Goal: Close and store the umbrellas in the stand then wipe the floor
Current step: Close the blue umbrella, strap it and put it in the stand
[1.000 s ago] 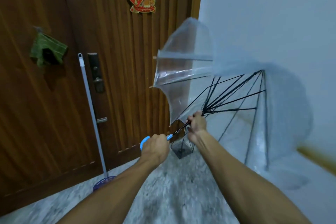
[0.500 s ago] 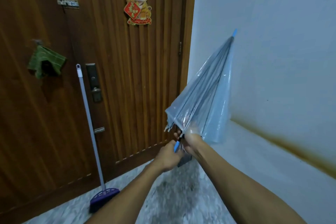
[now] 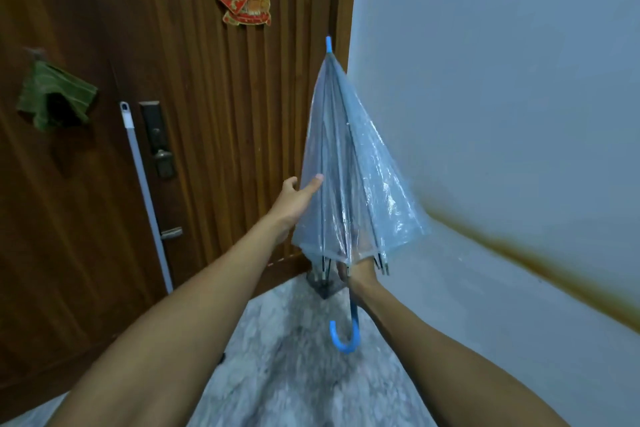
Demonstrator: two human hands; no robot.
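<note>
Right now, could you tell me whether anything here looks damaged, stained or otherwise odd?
Yes: a brown streak runs diagonally along the pale wall on the right, like a rust or water stain. The clear umbrella is closed but loose, its folds unwrapped, held tip-up by the right hand while the left hand touches its canopy.

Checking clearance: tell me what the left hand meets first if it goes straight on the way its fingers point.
The left hand points up and right at the clear umbrella; its canopy comes first, seemingly already at the fingertips.
</note>
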